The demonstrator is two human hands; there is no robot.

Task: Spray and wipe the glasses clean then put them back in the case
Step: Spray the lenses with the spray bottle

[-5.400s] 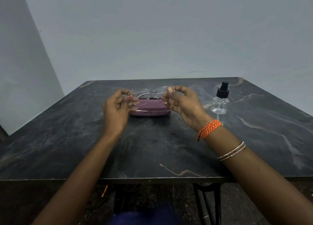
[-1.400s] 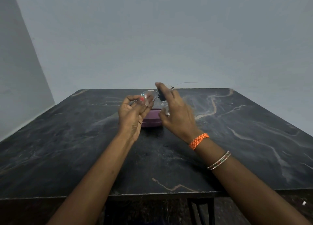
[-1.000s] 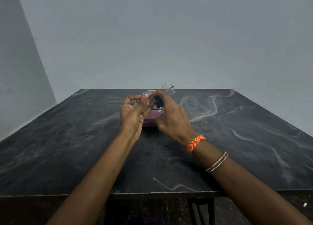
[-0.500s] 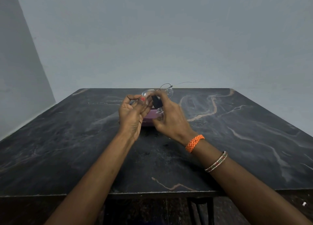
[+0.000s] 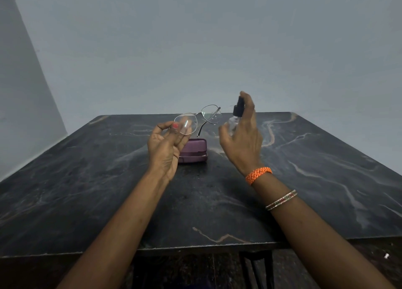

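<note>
My left hand [image 5: 166,146] pinches thin metal-framed glasses [image 5: 199,119] by the left lens rim and holds them up above the table. Drops sit on the right lens. My right hand [image 5: 241,134] grips a small clear spray bottle [image 5: 235,120] with a black pump top, just right of the glasses, with the forefinger on top of the pump. Behind and below my left hand lies the closed purple glasses case [image 5: 194,150] on the dark marble table [image 5: 304,180]. No cloth is in view.
The table's near edge [image 5: 195,246] runs across the lower part of the view, with a black chair frame [image 5: 256,267] under it. A grey wall stands close behind the table's far edge.
My right hand with the bottle has drawn away to the right of the glasses and risen. My left hand has turned the glasses so both lenses show.
</note>
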